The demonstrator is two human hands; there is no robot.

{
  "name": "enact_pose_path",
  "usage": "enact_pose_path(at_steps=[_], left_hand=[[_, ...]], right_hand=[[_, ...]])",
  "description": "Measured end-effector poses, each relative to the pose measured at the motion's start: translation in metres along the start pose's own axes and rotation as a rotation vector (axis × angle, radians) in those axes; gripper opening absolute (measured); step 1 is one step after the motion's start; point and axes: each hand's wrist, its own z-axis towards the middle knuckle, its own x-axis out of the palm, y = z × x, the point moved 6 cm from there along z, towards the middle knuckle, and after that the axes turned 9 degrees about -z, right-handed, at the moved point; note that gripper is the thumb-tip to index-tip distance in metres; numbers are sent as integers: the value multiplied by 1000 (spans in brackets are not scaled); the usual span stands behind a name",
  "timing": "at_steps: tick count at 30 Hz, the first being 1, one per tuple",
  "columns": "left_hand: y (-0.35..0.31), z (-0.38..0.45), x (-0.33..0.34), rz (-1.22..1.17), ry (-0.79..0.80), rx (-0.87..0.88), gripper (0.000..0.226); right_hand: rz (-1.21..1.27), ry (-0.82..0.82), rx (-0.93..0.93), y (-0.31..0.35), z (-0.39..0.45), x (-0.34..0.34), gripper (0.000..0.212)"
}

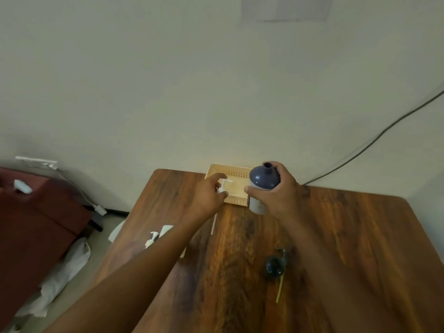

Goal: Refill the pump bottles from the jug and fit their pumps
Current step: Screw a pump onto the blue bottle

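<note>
**Over the basket: one hand on a bottle, one at a pump**

At the far edge of the wooden counter [336, 236], against the wall, sits a tan slotted basket [236, 173], and both hands work beside it. Right hand [281, 192] is wrapped around a blue-topped bottle [263, 180], gripping its body at the basket's right end; the bottle stands roughly upright with its narrow neck open and no pump fitted. Left hand [209, 193] reaches to the basket's left end, fingers spread and curling around a white pump [223, 185] that lies at the basket's near-left corner; whether the fingers have closed on it I cannot tell.

Nearer than the basket and to its left, a second white pump [152, 239] lies on the counter beside the left forearm. Nearer than the basket and slightly to its right lies a dark pump [275, 264] with a yellowish tube trailing toward the camera. A dark cable [374, 140] runs down the wall to the basket's right.
</note>
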Motion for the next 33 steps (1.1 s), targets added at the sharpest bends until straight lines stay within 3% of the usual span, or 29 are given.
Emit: enact_pose_path(at_steps=[10,19,26,33], left_hand=[[-112,30,-108,-50,-175,195,43],[-261,17,-193,-77,-232,435,40],[-342,-4,-217,-123,-218,529,40],[-365,-17,-213,-215,-197,531,40]], right_hand=[[-36,-85,-157,80,21,-22,82],[-6,-72,-167,114,22,-37,68],[-22,-66,-210,133,14,-43,75],[-25,-72,-217,142,10,-49,75]])
